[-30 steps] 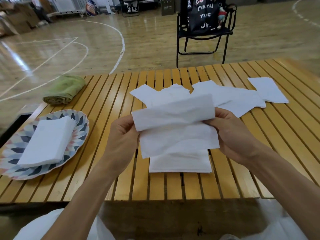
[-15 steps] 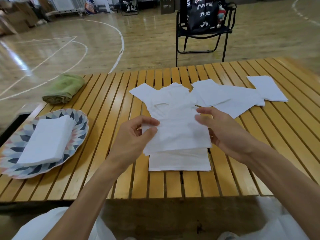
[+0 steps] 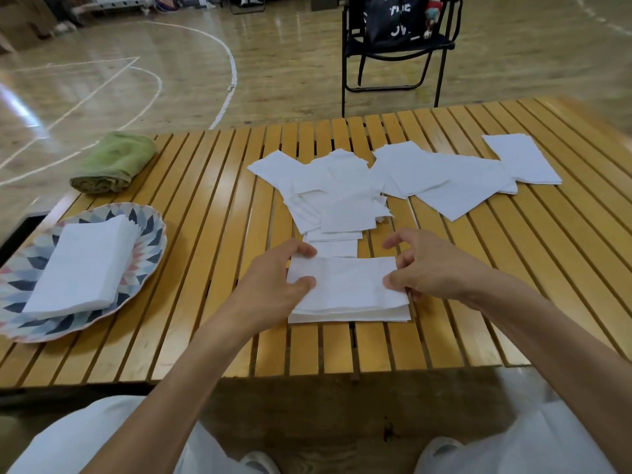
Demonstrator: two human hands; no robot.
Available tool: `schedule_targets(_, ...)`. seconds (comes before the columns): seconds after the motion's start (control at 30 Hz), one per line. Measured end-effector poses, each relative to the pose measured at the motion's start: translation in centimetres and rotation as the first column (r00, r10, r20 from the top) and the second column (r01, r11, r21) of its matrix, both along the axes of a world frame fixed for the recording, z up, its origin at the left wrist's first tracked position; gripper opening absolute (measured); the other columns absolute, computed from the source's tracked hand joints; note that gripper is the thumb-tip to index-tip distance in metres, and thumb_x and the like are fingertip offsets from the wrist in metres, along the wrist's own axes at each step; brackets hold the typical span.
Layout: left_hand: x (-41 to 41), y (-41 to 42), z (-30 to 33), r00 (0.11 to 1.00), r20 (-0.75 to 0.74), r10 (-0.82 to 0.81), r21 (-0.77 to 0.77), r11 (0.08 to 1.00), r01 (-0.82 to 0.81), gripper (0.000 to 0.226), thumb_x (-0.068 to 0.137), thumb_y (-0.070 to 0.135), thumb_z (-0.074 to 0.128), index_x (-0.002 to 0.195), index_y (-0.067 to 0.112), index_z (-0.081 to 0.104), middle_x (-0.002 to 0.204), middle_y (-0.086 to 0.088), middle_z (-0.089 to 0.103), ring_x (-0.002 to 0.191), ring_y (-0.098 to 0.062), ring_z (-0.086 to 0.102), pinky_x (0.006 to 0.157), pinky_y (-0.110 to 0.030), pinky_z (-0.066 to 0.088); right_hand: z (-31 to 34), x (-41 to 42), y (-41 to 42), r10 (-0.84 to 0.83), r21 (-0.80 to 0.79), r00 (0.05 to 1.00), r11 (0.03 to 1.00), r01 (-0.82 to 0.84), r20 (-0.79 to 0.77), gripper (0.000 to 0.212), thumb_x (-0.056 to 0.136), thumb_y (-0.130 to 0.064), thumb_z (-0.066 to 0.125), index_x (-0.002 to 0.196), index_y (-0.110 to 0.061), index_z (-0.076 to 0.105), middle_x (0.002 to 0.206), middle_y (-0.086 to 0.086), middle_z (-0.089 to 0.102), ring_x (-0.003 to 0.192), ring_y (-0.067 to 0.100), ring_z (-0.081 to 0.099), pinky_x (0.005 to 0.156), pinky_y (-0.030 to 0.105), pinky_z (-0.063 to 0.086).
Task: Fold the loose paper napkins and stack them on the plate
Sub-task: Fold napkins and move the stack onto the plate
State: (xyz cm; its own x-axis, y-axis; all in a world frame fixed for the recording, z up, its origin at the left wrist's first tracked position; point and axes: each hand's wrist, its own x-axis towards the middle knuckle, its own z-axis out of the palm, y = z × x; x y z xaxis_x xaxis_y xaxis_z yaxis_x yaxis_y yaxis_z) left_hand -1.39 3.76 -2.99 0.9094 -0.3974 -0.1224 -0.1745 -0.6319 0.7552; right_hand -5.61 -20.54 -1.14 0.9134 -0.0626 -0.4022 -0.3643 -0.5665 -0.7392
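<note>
**Both hands press a folded napkin onto a small pile at the table's near edge**

The only writing in view is on the dark tote bag sitting on the black folding chair beyond the table. White block letters show in fragments, something like "THE" and "OV", but the top is cut off and the rest cannot be read.

On the slatted yellow wooden table, the left hand and the right hand rest on either end of a white folded paper napkin. It lies on top of a few more folded napkins, whose edges show beneath it along the near side. The left thumb sits on the napkin's upper face and the left fingers curl over its far left corner, so the hand pinches that end lightly. The right thumb presses the right end, while the right fingers are bent and partly spread, raised just above the far right corner; whether they touch the paper cannot be told.

Beyond the hands, loose white unfolded napkins lie scattered and overlapping across the middle and right of the table. At the left, a round plate with a blue, grey and pink geometric pattern carries a neat stack of folded white napkins. A rolled green towel lies near the far left edge, well apart from the plate.
</note>
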Motion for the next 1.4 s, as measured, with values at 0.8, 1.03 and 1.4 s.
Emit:
schedule_targets(0.8, -1.2, -0.8, -0.6, 0.928, 0.365, -0.082, 0.47, 0.876, -0.108, 0.049, 0.091, 0.049, 0.061, 0.135, 0.033, 0.044, 0.129, 0.006, 0.04, 0.102, -0.008, 0.05, 0.088, -0.023, 0.043, -0.7, 0.0, 0.2, 0.049, -0.458, 0.992, 0.889, 0.01, 0.117, 0.043, 0.089, -0.037, 0.07, 0.127, -0.025, 0.054, 0.09, -0.01, 0.057, 0.084, 0.01, 0.058, 0.072, 0.029, 0.052)
schedule_targets(1.03, -3.4, -2.7, -2.0, 0.844, 0.298, -0.446, 0.56, 0.797, 0.224, 0.06, 0.107, 0.047, 0.018, 0.158, 0.022, -0.002, 0.166, 0.006, -0.013, 0.151, -0.008, -0.016, 0.125, -0.033, -0.004, -1.0, -1.3, 2.2, 0.437, -0.512, 0.879, 0.808, -0.291, 0.191, 0.047, 0.102, -0.036, 0.051, 0.149, -0.032, 0.041, 0.155, -0.015, 0.038, 0.141, 0.005, 0.034, 0.113, 0.021, 0.024)
schedule_targets(1.4, -3.5, -2.6, -4.2, 0.884, 0.171, -0.434, 0.635, 0.735, 0.238, 0.069, 0.098, 0.057, -0.001, 0.149, 0.019, -0.027, 0.158, 0.0, -0.034, 0.145, -0.01, -0.033, 0.123, -0.035, -0.013, -2.0, -1.8, 2.7, 0.491, -0.572, 0.871, 0.716, -0.401, 0.005, 0.06, 0.107, -0.032, 0.043, 0.16, -0.023, 0.017, 0.168, -0.011, 0.005, 0.153, 0.008, 0.011, 0.121, 0.026, 0.014)
